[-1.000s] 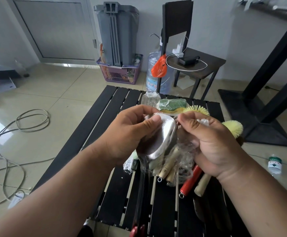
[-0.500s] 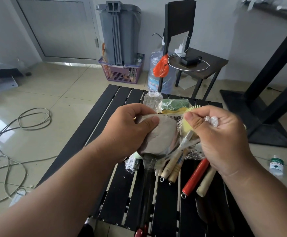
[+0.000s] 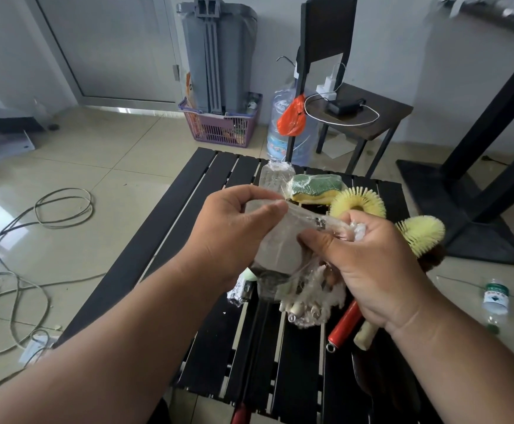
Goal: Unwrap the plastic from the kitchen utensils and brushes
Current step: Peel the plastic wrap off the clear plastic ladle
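Two hands work one bundle, held just above the black slatted surface (image 3: 206, 191). My left hand (image 3: 234, 231) pinches a stretched sheet of clear plastic wrap (image 3: 283, 240) between thumb and curled fingers (image 3: 268, 209). My right hand (image 3: 369, 264) grips the other end, fingers closed on a wadded clump of the same film, thumb pressed against the sheet. The wrap is taut between the two hands and trails down over the wooden utensil handles (image 3: 301, 304), which are bunched and partly cocooned in crumpled film below my right palm.

Progress, as I judge it: early to middle. The film is loosened and pulled away from the top of the bundle but has not come off; the handles are not free.

Items lying on the surface:
- green and yellow sponge (image 3: 315, 186) at the far edge, apparently wrapped in film
- two pale yellow round brushes (image 3: 358, 203), bristles bare as far as I can see
- red-handled tool (image 3: 343, 327) and a cream handle beside it, under my right wrist; wrapping cannot be told
- small wrapped object (image 3: 240, 290) near my left wrist, identity unclear

Remaining: strip the film off this bundle, then sponge and the small wrapped piece.
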